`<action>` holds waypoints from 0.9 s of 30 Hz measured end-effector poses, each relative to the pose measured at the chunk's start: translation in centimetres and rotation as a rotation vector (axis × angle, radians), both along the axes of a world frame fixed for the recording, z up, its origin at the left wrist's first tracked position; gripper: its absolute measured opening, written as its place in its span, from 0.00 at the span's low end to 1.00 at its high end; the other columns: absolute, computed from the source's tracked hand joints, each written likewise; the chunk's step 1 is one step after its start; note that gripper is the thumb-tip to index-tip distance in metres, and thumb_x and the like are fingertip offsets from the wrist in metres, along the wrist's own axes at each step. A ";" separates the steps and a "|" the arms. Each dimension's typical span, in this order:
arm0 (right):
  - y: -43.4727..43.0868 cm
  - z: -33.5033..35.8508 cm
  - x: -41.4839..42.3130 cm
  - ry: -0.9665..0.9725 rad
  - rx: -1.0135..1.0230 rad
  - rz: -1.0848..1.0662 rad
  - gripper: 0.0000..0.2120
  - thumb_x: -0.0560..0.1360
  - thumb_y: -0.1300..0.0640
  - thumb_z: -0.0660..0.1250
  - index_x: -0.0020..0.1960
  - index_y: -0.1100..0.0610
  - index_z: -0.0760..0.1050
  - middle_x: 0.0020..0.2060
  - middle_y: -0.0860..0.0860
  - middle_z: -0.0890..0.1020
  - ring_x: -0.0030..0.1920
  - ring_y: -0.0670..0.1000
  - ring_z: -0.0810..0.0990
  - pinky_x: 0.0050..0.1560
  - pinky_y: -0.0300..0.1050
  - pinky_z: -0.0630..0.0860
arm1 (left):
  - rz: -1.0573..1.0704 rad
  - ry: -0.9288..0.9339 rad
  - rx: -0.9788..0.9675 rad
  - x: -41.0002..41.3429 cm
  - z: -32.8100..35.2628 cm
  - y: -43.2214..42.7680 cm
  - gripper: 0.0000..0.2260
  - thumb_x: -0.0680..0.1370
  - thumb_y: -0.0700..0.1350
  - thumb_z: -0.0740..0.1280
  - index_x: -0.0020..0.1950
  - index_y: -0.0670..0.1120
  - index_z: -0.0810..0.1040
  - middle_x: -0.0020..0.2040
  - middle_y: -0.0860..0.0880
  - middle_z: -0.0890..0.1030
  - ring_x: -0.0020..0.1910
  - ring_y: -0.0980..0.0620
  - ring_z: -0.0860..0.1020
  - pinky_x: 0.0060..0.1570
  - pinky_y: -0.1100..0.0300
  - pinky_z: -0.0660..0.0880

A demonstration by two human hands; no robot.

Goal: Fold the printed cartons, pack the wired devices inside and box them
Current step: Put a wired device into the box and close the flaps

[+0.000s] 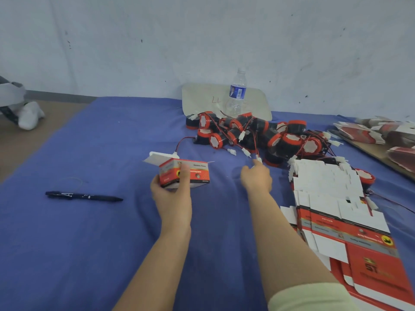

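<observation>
The left hand (173, 189) grips a folded red-and-white printed carton (184, 173) (top flap open) above the blue cloth (89, 232). The right hand (257, 177) pinches a white connector (258, 158) on a wire from the heap of red-and-black round devices (258, 133); flat cartons (332, 209) lie just right.

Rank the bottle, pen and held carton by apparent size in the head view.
1. Pen, longest span.
2. Carton in the left hand, and bottle: similar; the bottle stands farther back, so real order is unsure.

Blue cloth (89, 232) under pen (84, 196), devices (258, 133)
</observation>
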State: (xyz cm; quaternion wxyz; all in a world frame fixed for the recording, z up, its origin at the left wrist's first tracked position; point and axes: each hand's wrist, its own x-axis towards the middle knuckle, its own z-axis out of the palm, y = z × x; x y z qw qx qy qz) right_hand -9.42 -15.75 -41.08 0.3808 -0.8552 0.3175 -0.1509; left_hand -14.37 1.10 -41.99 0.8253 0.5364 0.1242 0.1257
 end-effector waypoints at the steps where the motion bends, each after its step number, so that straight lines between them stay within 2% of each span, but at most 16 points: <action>1: 0.2 -0.1 0.1 -0.016 -0.006 -0.026 0.22 0.80 0.56 0.56 0.74 0.53 0.65 0.70 0.57 0.69 0.68 0.62 0.67 0.65 0.54 0.68 | -0.004 0.004 0.024 0.0 -0.1 0.0 0.17 0.73 0.52 0.73 0.57 0.50 0.72 0.55 0.52 0.79 0.48 0.60 0.79 0.48 0.64 0.75; 3: 0.8 -0.1 -0.2 -0.097 -0.022 -0.062 0.18 0.81 0.56 0.55 0.70 0.55 0.70 0.66 0.58 0.73 0.67 0.61 0.67 0.62 0.50 0.66 | -0.014 0.015 0.050 0.1 -0.3 0.0 0.12 0.73 0.50 0.73 0.52 0.52 0.73 0.53 0.51 0.80 0.45 0.60 0.79 0.42 0.67 0.72; 6: 2.1 0.9 -1.9 -0.198 -0.061 -0.010 0.14 0.81 0.59 0.55 0.63 0.58 0.74 0.59 0.59 0.77 0.62 0.60 0.70 0.57 0.48 0.68 | -0.018 0.026 0.074 0.1 -0.3 -0.1 0.14 0.73 0.50 0.72 0.53 0.47 0.73 0.47 0.51 0.80 0.39 0.60 0.75 0.36 0.69 0.68; 8: 2.8 2.4 -3.5 -0.273 -0.076 0.093 0.12 0.79 0.63 0.56 0.58 0.58 0.76 0.54 0.57 0.79 0.56 0.58 0.75 0.54 0.52 0.74 | -0.017 0.039 0.076 0.0 0.0 -0.2 0.17 0.73 0.52 0.71 0.56 0.47 0.71 0.45 0.55 0.77 0.38 0.63 0.73 0.35 0.69 0.66; 9: 2.9 3.4 -4.5 -0.294 -0.097 0.151 0.11 0.78 0.64 0.57 0.54 0.58 0.77 0.50 0.56 0.80 0.50 0.56 0.77 0.49 0.51 0.76 | -0.012 0.043 0.072 -0.1 0.0 -0.3 0.17 0.74 0.53 0.71 0.57 0.47 0.71 0.45 0.57 0.77 0.39 0.64 0.73 0.36 0.68 0.66; 12: 2.3 6.5 -7.6 -0.238 -0.182 0.282 0.09 0.77 0.62 0.60 0.40 0.55 0.76 0.35 0.50 0.79 0.33 0.49 0.74 0.31 0.41 0.73 | 0.021 0.040 0.056 0.0 0.3 -0.1 0.16 0.74 0.54 0.69 0.56 0.50 0.68 0.46 0.61 0.75 0.40 0.69 0.73 0.37 0.69 0.66; 14: 1.3 8.1 -9.8 -0.096 -0.219 0.358 0.11 0.77 0.59 0.61 0.37 0.52 0.73 0.33 0.50 0.78 0.33 0.48 0.74 0.31 0.40 0.70 | 0.041 0.036 0.054 -0.1 0.3 0.1 0.16 0.75 0.55 0.68 0.56 0.51 0.67 0.45 0.62 0.75 0.38 0.71 0.73 0.37 0.69 0.66; 15: 0.9 8.6 -10.6 -0.009 -0.240 0.397 0.10 0.77 0.58 0.61 0.38 0.53 0.74 0.35 0.52 0.79 0.35 0.51 0.75 0.34 0.43 0.71 | 0.047 0.032 0.049 -0.2 0.4 0.1 0.16 0.75 0.55 0.68 0.57 0.51 0.67 0.46 0.62 0.74 0.38 0.71 0.73 0.37 0.69 0.66; 17: 0.4 9.0 -11.8 0.128 -0.295 0.427 0.10 0.77 0.58 0.62 0.46 0.63 0.78 0.42 0.62 0.80 0.39 0.58 0.77 0.43 0.52 0.76 | 0.054 0.017 0.046 -0.2 0.5 0.2 0.16 0.76 0.55 0.68 0.57 0.50 0.67 0.47 0.61 0.75 0.40 0.69 0.73 0.38 0.69 0.67; 18: 0.1 8.9 -11.9 0.152 -0.313 0.408 0.12 0.77 0.59 0.62 0.49 0.67 0.78 0.46 0.64 0.80 0.44 0.63 0.77 0.47 0.55 0.76 | 0.060 0.003 0.042 -0.2 0.5 0.2 0.17 0.76 0.54 0.68 0.58 0.50 0.67 0.48 0.60 0.75 0.41 0.68 0.74 0.39 0.69 0.68; 19: 0.0 8.6 -11.8 0.138 -0.316 0.368 0.13 0.76 0.59 0.61 0.50 0.68 0.77 0.45 0.65 0.79 0.47 0.65 0.76 0.47 0.56 0.76 | 0.067 -0.008 0.035 -0.2 0.6 0.2 0.17 0.76 0.53 0.69 0.58 0.49 0.67 0.49 0.59 0.76 0.43 0.67 0.75 0.40 0.69 0.70; 21: 0.1 7.9 -11.1 0.027 -0.288 0.273 0.11 0.77 0.58 0.61 0.47 0.64 0.77 0.40 0.60 0.79 0.44 0.63 0.75 0.41 0.51 0.73 | 0.080 -0.015 0.030 -0.1 0.6 0.2 0.18 0.75 0.51 0.70 0.59 0.49 0.66 0.51 0.56 0.77 0.45 0.62 0.77 0.42 0.68 0.72; 23: 0.8 6.7 -9.0 -0.085 -0.223 0.220 0.13 0.78 0.54 0.62 0.59 0.59 0.75 0.51 0.55 0.80 0.52 0.57 0.77 0.48 0.45 0.70 | 0.080 -0.019 0.037 -0.1 0.4 0.2 0.18 0.75 0.50 0.70 0.60 0.50 0.66 0.52 0.57 0.77 0.43 0.65 0.77 0.40 0.72 0.71; 25: 1.7 4.9 -6.7 -0.112 -0.162 0.244 0.24 0.78 0.50 0.63 0.71 0.57 0.66 0.64 0.56 0.75 0.63 0.57 0.74 0.57 0.48 0.70 | 0.068 -0.035 0.056 -0.1 0.3 0.2 0.17 0.74 0.49 0.71 0.58 0.52 0.67 0.50 0.60 0.76 0.40 0.73 0.76 0.34 0.78 0.69; 27: 2.6 3.1 -4.7 -0.085 -0.150 0.281 0.31 0.78 0.50 0.64 0.76 0.55 0.55 0.71 0.58 0.67 0.70 0.59 0.67 0.64 0.53 0.68 | 0.044 -0.044 0.118 -0.1 0.1 0.3 0.13 0.74 0.47 0.72 0.52 0.53 0.70 0.48 0.60 0.77 0.42 0.70 0.77 0.34 0.78 0.69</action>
